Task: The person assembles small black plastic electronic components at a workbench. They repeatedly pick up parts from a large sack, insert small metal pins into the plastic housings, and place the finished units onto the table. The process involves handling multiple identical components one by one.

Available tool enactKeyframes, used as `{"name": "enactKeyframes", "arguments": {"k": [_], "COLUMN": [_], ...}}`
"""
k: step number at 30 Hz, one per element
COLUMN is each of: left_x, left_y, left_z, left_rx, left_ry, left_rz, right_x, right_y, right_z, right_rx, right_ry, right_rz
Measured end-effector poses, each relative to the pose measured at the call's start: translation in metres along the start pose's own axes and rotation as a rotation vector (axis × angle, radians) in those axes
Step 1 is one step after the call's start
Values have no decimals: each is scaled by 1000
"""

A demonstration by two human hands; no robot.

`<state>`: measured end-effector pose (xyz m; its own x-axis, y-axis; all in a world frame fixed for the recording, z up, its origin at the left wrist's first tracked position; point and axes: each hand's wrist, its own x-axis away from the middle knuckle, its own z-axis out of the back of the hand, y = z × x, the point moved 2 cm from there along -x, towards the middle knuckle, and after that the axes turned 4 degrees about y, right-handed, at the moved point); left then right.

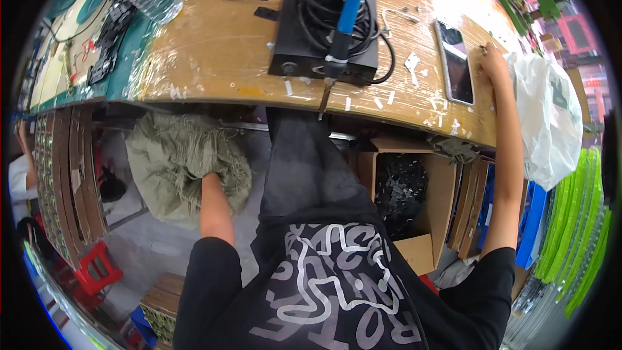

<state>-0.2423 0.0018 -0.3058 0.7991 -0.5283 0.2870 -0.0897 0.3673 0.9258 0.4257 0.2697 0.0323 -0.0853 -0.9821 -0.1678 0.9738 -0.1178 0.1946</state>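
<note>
My left hand was in the woven sack [172, 155], my right hand [494, 65] between a printed plastic bag [551, 116] and the phone [456, 63], which pointed away. I couldn't tell either grip.

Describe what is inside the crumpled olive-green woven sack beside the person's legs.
The left forearm leads into the olive-green woven sack. Its folds cover the left hand and any contents, so these cannot be seen.

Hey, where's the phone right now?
In the head view, the phone lies on the right of the table, just left of your right hand.
</note>
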Motion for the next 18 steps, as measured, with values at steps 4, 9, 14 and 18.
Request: {"name": "enactKeyframes", "arguments": {"k": [4, 9, 14, 18], "left_x": [0, 1, 5, 8], "left_y": [-3, -4, 0, 3], "left_z": [3, 11, 15, 4], "left_rx": [-22, -42, -57, -52], "left_ry": [25, 43, 49, 37], "left_rz": [-8, -18, -33, -34], "right_x": [10, 10, 13, 4], "right_y": [-4, 6, -4, 17], "right_z": [9, -2, -5, -21], "right_rx": [69, 106, 129, 162], "right_ry": [9, 83, 56, 122], "right_rz": [35, 15, -28, -10]}}
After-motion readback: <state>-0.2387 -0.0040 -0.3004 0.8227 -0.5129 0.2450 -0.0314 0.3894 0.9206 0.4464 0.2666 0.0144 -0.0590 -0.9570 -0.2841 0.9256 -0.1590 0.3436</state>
